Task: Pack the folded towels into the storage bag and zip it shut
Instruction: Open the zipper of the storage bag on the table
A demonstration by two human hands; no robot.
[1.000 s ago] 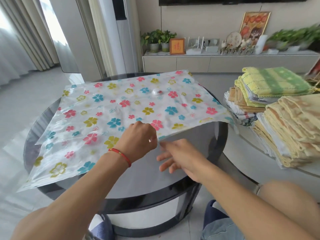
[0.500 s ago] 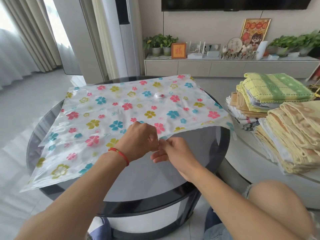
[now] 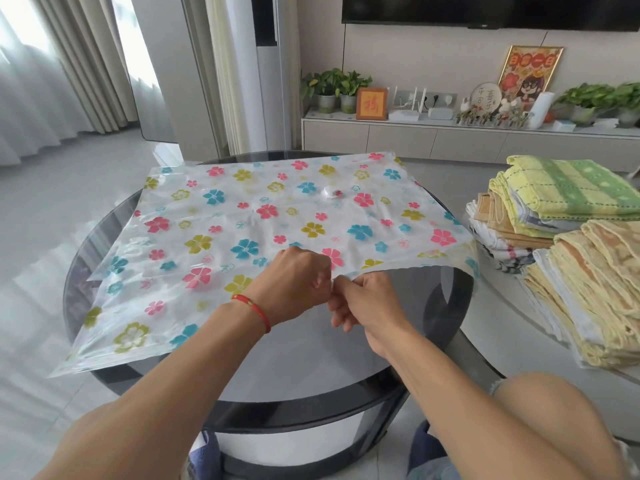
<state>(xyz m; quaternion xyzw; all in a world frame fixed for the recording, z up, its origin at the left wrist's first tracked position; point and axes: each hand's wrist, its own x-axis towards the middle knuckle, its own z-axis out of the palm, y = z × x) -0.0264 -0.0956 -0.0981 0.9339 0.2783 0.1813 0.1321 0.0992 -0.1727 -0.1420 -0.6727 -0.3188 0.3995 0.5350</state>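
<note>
A flat, clear storage bag (image 3: 214,233) printed with pink, blue and yellow flowers lies spread over a round dark glass table (image 3: 446,317). A white valve (image 3: 331,193) sits on its top face. My left hand (image 3: 294,282), with a red cord at the wrist, pinches the bag's near edge. Right beside it, my right hand (image 3: 367,303) pinches the same edge, and the two hands touch. Folded towels are stacked at the right: a yellow-green pile (image 3: 561,199) and a cream-yellow pile (image 3: 599,289) in front of it.
The towel piles rest on a second glass table (image 3: 512,327) to the right. My knee (image 3: 547,414) is at the lower right. A low white cabinet (image 3: 433,136) with plants and frames runs along the far wall. Grey floor lies to the left.
My right hand has moved from flat on the table up to the bag's near edge and closed on it beside my left hand. The left hand has stayed on the edge.
</note>
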